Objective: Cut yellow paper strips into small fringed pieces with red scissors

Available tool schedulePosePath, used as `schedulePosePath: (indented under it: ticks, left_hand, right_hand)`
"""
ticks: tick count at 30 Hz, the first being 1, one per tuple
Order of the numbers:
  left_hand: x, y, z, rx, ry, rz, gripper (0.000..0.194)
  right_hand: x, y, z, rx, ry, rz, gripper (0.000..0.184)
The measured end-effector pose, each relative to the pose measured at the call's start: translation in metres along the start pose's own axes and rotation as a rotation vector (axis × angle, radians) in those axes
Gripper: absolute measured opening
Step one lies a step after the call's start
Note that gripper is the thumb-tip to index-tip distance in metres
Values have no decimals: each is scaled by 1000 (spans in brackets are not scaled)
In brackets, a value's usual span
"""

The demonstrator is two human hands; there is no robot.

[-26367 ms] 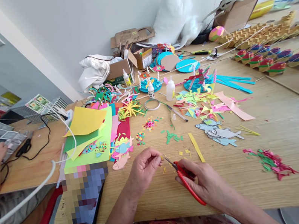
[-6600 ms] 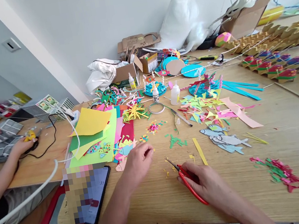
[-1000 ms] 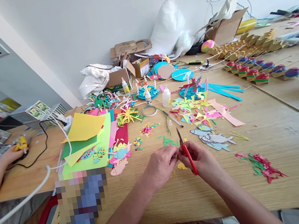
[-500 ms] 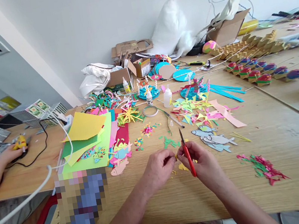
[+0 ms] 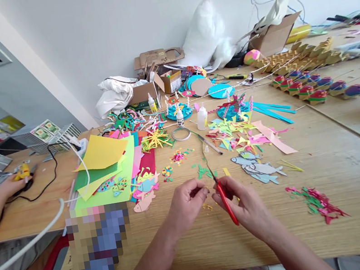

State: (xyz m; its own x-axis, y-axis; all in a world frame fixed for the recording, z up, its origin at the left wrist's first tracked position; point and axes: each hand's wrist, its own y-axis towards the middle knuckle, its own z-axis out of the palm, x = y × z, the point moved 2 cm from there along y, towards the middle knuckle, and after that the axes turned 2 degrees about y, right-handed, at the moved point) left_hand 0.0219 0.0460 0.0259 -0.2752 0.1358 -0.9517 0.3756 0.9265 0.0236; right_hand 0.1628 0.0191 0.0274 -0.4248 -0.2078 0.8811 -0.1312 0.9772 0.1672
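My right hand (image 5: 245,204) grips red-handled scissors (image 5: 225,196), their blades pointing up and to the left. My left hand (image 5: 187,200) is pinched shut just left of the blades; what it holds is too small to see. Tiny yellow paper scraps (image 5: 207,207) lie on the wooden table (image 5: 346,181) under both hands. A narrow yellow paper strip (image 5: 226,172) lies just beyond my right hand. Grey paper fish (image 5: 259,167) lie to the right of it.
Stacked coloured paper sheets (image 5: 105,166) lie at left, a phone (image 5: 98,245) near the front edge. Glue bottles (image 5: 201,117), paper cut-outs, boxes and a white bag crowd the far side. Pink and green scraps (image 5: 315,202) lie right. Another person's hand (image 5: 10,184) holds a glue gun at far left.
The scissors have tilted from pointing straight up to leaning left. The larger yellow paper piece seen between my hands half a second ago is no longer visible. My hands shifted slightly nearer.
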Motion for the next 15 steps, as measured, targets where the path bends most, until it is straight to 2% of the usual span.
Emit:
schedulePosePath:
  ticks: [3,6,15]
  left_hand:
    - [-2,-3,-6,13,-145,-29,16]
    - [-5,-5,-10,-27,-190,-36,17]
    - [-10,-6,-9,-2,-154,-52,16]
  right_hand:
    - [0,-10,1,93,-66,-1,22]
    - [-3,-18,4,141,-100,13,21]
    - [-5,-18,5,148,-178,18,21]
